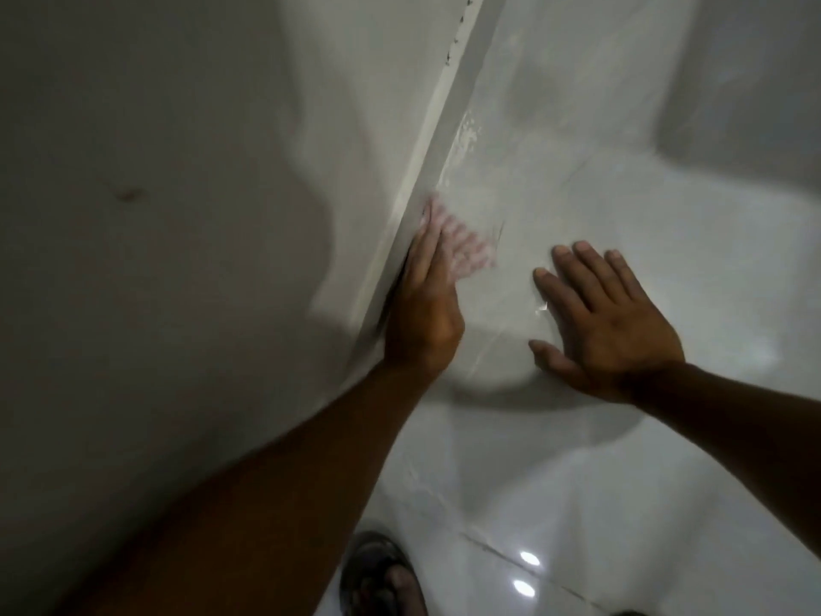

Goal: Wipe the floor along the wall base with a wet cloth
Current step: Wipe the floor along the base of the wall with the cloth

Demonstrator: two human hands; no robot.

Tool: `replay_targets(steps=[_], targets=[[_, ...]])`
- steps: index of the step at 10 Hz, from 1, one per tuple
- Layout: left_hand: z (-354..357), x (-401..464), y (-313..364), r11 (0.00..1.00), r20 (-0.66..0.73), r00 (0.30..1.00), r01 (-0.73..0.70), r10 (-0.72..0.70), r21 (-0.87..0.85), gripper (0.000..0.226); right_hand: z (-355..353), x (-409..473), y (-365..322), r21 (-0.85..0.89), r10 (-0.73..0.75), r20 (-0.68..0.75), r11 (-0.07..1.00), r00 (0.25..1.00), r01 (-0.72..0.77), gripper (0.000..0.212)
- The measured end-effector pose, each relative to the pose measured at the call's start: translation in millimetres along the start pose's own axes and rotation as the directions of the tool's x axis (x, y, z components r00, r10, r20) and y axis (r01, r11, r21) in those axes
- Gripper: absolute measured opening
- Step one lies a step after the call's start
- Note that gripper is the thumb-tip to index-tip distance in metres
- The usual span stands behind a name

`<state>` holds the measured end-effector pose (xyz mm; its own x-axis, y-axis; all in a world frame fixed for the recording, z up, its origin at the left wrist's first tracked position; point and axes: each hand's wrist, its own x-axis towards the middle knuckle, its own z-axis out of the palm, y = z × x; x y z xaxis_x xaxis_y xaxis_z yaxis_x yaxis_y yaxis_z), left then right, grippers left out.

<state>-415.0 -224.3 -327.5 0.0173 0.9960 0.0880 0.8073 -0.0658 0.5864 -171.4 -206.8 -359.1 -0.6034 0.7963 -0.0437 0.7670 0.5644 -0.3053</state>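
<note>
A pink-and-white striped cloth point(462, 242), blurred by motion, lies on the glossy white tiled floor point(622, 215) right against the wall base point(426, 162). My left hand point(424, 304) presses flat on the cloth's near end, its edge touching the skirting. My right hand point(608, 322) rests flat on the floor to the right of the cloth, fingers spread, holding nothing. A wet streak point(466, 131) shines on the floor beyond the cloth along the wall.
The plain grey-white wall point(177, 215) fills the left side. My foot in a dark sandal point(382, 575) stands at the bottom edge. Lamp reflections point(528, 560) glint on the tiles near a grout line.
</note>
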Motion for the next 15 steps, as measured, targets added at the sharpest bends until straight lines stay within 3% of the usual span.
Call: replay_targets(steps=[2,3,4,5,8,10,13,15], targets=[[-3.8,-82.5,-14.2,0.989,-0.018,0.996,0.088,-0.086,0.119,0.043,-1.0,-1.2,-1.0,0.014,0.013,0.014,1.0,1.0,-0.013,0.087],[8.2,-26.6,-14.7,0.993,-0.071,0.997,0.015,-0.007,0.113,0.049,-3.6,-0.5,-1.6,0.009,0.012,0.027,1.0,1.0,-0.013,0.087],[16.8,43.3,-9.3,0.99,-0.032,0.997,-0.06,0.065,0.128,0.048,-4.5,0.0,-1.7,0.01,0.018,0.029,1.0,0.999,-0.018,0.087],[23.3,88.0,1.2,0.986,-0.064,0.998,0.005,0.006,0.166,0.042,-9.0,0.2,-5.2,-0.01,0.032,0.057,0.999,0.998,-0.032,0.087],[34.8,90.6,-0.5,0.954,-0.064,0.997,-0.016,0.037,0.299,0.047,-9.1,0.2,-4.5,-0.015,0.035,0.072,0.999,0.997,-0.034,0.087],[43.0,117.0,5.1,0.962,-0.093,0.996,0.043,-0.018,0.269,0.049,-3.1,-1.3,-1.5,-0.024,0.03,0.084,0.999,0.996,-0.028,0.087],[52.2,200.8,11.8,0.974,-0.021,0.999,-0.042,0.048,0.221,0.052,5.4,-3.2,0.0,0.01,0.025,0.036,1.0,0.999,-0.025,0.089],[54.2,206.5,12.3,0.96,0.009,0.993,-0.113,0.115,0.256,0.049,6.0,-3.6,-0.5,0.021,0.018,0.013,1.0,1.0,-0.019,0.089]])
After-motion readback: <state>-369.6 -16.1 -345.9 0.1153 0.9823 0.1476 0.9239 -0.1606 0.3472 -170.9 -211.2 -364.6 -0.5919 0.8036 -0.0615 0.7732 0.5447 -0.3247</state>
